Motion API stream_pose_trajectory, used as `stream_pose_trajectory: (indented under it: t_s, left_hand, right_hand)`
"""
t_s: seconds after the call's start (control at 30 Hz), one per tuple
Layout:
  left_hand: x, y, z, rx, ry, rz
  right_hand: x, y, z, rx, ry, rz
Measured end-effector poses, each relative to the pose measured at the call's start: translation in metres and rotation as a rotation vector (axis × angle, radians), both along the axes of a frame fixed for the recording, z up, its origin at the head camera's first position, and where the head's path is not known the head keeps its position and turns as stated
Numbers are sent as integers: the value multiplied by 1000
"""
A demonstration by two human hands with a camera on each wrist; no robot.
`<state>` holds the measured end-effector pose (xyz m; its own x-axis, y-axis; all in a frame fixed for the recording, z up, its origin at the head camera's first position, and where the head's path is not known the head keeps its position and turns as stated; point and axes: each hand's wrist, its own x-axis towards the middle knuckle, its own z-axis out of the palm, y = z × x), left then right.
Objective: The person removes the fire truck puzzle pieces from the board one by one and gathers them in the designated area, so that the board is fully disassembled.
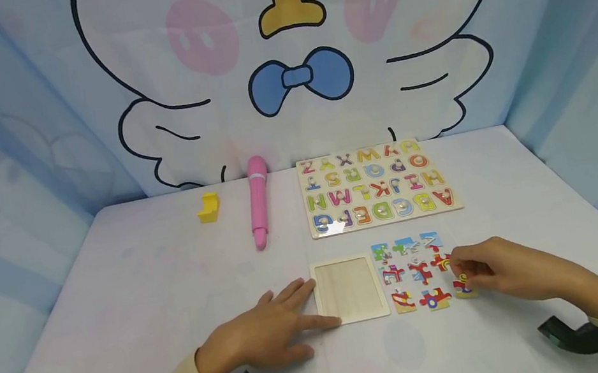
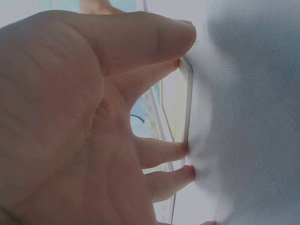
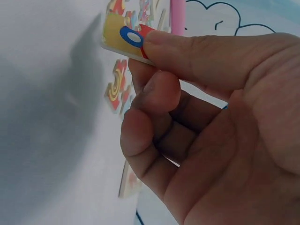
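My right hand (image 1: 511, 267) pinches a jigsaw puzzle piece (image 3: 124, 36) between thumb and fingertips; it is yellow with a blue oval and a bit of red. In the head view that piece overlaps the right side of a group of loose puzzle pieces (image 1: 420, 273), laid in rows with red vehicle parts and blue and green patches. Left of them lies a bare wooden puzzle frame (image 1: 349, 290) with a raised rim. Spread fingers of my left hand (image 1: 268, 329) touch the frame's left side and lower left corner, as the left wrist view also shows.
Behind the frame lies a wooden alphabet board (image 1: 380, 187) with colourful letters. A pink pen-shaped stick (image 1: 259, 202) and a small yellow block (image 1: 209, 208) lie to its left. A printed curtain (image 1: 306, 121) hangs along the table's back edge.
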<state>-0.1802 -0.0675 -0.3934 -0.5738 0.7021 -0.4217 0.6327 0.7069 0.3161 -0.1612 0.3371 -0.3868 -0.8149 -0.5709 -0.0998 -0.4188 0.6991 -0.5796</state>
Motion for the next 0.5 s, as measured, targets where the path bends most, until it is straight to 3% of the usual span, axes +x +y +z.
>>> stream_pose_trajectory:
  t_s: [0.2, 0.5]
  left_hand:
    - [0, 1, 0, -14, -5, 6]
    - [-1, 1, -1, -8, -4, 4]
  right_hand:
    - [0, 5, -6, -19, -33, 14]
    - [-1, -1, -14, 66, 71, -53]
